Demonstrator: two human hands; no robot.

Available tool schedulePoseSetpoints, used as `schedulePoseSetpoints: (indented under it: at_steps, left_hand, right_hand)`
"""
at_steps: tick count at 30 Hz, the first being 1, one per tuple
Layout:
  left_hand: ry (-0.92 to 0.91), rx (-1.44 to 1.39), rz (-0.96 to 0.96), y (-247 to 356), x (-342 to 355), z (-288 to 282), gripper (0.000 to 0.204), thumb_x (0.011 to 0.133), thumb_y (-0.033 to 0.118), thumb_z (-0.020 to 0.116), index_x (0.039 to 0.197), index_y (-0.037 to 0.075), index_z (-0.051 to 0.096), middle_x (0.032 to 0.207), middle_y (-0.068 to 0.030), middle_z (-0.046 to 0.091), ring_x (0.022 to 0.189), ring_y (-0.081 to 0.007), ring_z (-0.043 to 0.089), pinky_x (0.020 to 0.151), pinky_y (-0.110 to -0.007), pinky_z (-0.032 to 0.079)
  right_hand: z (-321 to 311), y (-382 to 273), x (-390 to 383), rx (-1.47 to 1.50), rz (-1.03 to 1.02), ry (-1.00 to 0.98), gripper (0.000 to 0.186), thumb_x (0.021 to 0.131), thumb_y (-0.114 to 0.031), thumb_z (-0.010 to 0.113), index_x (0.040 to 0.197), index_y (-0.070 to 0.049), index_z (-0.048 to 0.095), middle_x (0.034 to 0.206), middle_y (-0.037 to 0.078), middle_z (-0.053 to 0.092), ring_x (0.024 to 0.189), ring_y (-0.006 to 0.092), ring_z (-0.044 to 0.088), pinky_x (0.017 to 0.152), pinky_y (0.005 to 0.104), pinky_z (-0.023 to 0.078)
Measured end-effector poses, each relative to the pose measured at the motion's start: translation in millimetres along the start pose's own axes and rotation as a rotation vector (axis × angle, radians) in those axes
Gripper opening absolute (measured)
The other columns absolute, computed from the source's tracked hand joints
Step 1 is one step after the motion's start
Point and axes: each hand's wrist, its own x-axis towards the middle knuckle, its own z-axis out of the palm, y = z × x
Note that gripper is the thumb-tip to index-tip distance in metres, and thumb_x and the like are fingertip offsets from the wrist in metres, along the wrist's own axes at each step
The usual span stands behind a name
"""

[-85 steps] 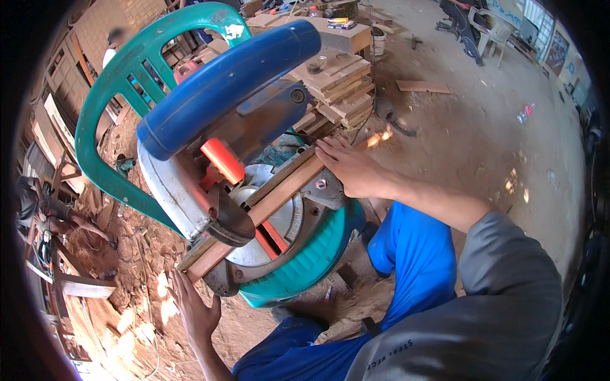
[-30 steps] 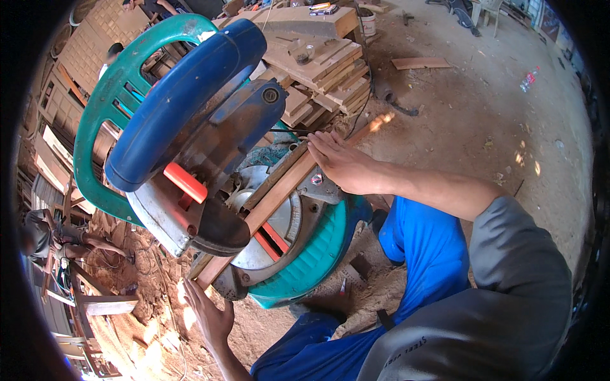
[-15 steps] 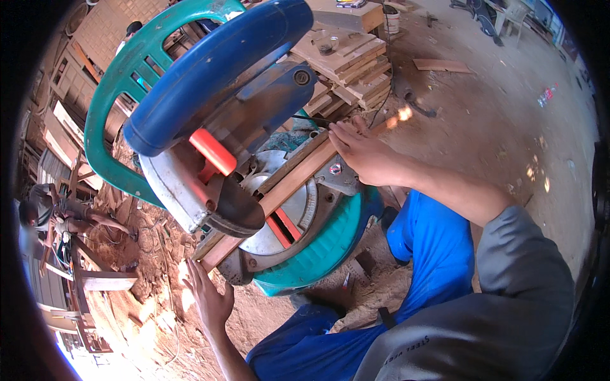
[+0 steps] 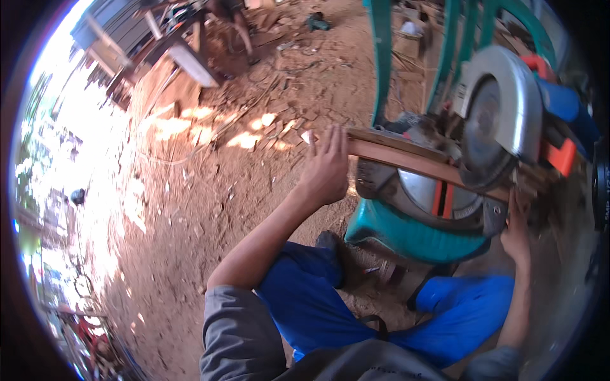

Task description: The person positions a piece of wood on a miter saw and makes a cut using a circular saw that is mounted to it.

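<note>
A reddish wooden strip (image 4: 406, 157) lies across the bed of a mitre saw (image 4: 511, 105), against a darker wooden bar. My left hand (image 4: 327, 170) is at the strip's left end, its fingers stretched out flat against it. At the other end, my right hand (image 4: 518, 235) has its fingers closed around the strip, partly blurred and hidden. The saw's round blade (image 4: 484, 130) and grey guard hang over the strip near my right hand; whether the blade touches the wood I cannot tell. Its round metal table (image 4: 416, 185) has an orange-edged slot.
The saw rests on the seat of a green plastic chair (image 4: 406, 238), whose back rises behind it. Wood scraps and sawdust litter the dirt floor (image 4: 190, 254). A person's leg (image 4: 243, 35) shows by a wooden workbench (image 4: 184, 60) at the far left.
My view has swung to the left, so the saw now appears at the right. Both hands remain at the ends of the strip.
</note>
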Motion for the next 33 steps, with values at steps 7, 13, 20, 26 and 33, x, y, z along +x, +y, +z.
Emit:
schedulePoseSetpoints:
  at_steps: [7, 13, 20, 26, 33]
  left_hand:
    - [0.061, -0.032, 0.044, 1.0, -11.1, 12.4, 0.087, 0.081, 0.016, 0.057, 0.153, -0.019, 0.025, 0.161, -0.0349, 0.028, 0.156, -0.044, 0.023, 0.123, -0.072, 0.011]
    - [0.076, -0.067, 0.075, -2.2, -6.2, 12.0, 0.087, 0.08, 0.016, 0.057, 0.153, -0.019, 0.025, 0.161, -0.0351, 0.029, 0.155, -0.0446, 0.024, 0.123, -0.072, 0.013]
    - [0.008, -0.074, 0.085, -5.3, -13.7, 3.0, 0.091, 0.082, 0.019, 0.06, 0.155, -0.019, 0.021, 0.163, -0.035, 0.025, 0.156, -0.0462, 0.021, 0.123, -0.072, 0.014]
    - [-0.018, -0.107, 0.032, -1.2, -4.3, 6.9, 0.101, 0.084, 0.027, 0.07, 0.158, -0.014, 0.016, 0.166, -0.0328, 0.022, 0.157, -0.0448, 0.018, 0.124, -0.068, 0.012]
    - [0.011, -0.099, 0.048, 6.1, -6.6, 10.0, 0.099, 0.086, 0.026, 0.072, 0.158, -0.014, 0.017, 0.167, -0.0311, 0.019, 0.158, -0.0442, 0.014, 0.123, -0.07, 0.013]
  right_hand:
    - [-12.5, -14.1, 8.9, 0.093, -0.013, -0.049, 0.089, 0.085, 0.01, 0.057, 0.165, -0.009, 0.024, 0.169, 0.018, 0.029, 0.157, 0.0374, 0.025, 0.128, 0.0463, 0.021]
    - [-26.7, -17.6, 14.6, 0.092, 0.089, -0.152, 0.093, 0.08, 0.015, 0.054, 0.166, -0.01, 0.024, 0.168, 0.019, 0.03, 0.154, 0.0407, 0.029, 0.126, 0.0488, 0.025]
    - [-18.9, -24.6, 12.4, 0.072, 0.075, -0.117, 0.091, 0.083, 0.01, 0.059, 0.165, -0.009, 0.024, 0.168, 0.017, 0.031, 0.154, 0.0387, 0.029, 0.127, 0.049, 0.023]
    - [-12.8, -8.2, 6.1, 0.142, 0.058, -0.106, 0.084, 0.084, 0.008, 0.056, 0.163, -0.001, 0.027, 0.167, 0.025, 0.03, 0.157, 0.0367, 0.024, 0.129, 0.0427, 0.019]
    - [-12.5, -18.5, 12.7, 0.141, 0.037, -0.043, 0.09, 0.076, 0.013, 0.054, 0.162, 0.002, 0.027, 0.168, 0.024, 0.027, 0.158, 0.0369, 0.02, 0.13, 0.042, 0.018]
